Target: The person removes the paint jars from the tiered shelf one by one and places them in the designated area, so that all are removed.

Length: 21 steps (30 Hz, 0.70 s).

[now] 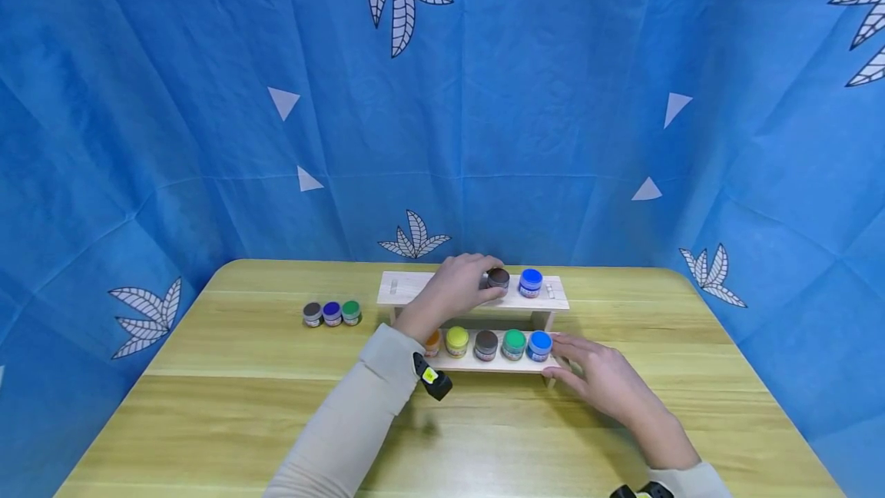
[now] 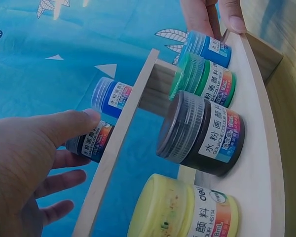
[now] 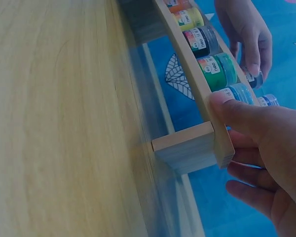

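Note:
On the upper shelf of a two-tier wooden rack (image 1: 408,283), my left hand (image 1: 452,289) pinches a dark-lidded paint jar (image 1: 498,280) between thumb and fingers. A blue paint jar (image 1: 531,283) stands just right of it. Along the lower shelf runs a row of orange, yellow (image 1: 457,342), dark brown (image 1: 486,345), green (image 1: 514,344) and blue (image 1: 540,346) jars. My left forearm partly covers the orange jar (image 1: 432,343). At the lower shelf's right end, my right hand (image 3: 266,143) grips the board, its thumb on the front edge beside the blue jar.
Left of the rack, a dark jar (image 1: 313,314), a purple-blue jar (image 1: 333,313) and a green jar (image 1: 351,313) stand side by side on the wooden table (image 1: 207,406). A blue patterned curtain (image 1: 484,98) hangs behind and around the table.

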Available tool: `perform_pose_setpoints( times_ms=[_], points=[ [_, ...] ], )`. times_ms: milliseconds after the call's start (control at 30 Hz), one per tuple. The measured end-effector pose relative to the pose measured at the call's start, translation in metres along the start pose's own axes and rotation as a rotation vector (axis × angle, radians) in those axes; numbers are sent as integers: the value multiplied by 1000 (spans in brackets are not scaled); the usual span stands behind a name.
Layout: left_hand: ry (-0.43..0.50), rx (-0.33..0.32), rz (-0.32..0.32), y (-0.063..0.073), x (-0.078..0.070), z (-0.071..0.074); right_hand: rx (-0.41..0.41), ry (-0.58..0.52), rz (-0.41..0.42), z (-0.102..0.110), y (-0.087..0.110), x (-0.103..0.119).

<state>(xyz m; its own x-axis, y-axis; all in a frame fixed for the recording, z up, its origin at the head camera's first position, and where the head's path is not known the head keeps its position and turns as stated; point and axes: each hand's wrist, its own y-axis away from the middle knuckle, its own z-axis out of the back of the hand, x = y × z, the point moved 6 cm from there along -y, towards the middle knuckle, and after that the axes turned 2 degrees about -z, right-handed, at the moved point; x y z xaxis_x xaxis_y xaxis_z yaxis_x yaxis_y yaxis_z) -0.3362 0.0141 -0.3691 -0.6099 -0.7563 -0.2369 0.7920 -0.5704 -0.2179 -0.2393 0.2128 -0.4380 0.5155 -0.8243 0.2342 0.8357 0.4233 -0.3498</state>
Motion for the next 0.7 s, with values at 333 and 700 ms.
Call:
perform_pose_setpoints(
  times_ms=[333, 700],
  points=[
    [4, -15, -5, 3, 1, 4, -14, -23, -14, -1, 0, -1],
    [102, -69, -21, 21, 10, 23, -40, -33, -10, -3, 1, -3]
  ],
)
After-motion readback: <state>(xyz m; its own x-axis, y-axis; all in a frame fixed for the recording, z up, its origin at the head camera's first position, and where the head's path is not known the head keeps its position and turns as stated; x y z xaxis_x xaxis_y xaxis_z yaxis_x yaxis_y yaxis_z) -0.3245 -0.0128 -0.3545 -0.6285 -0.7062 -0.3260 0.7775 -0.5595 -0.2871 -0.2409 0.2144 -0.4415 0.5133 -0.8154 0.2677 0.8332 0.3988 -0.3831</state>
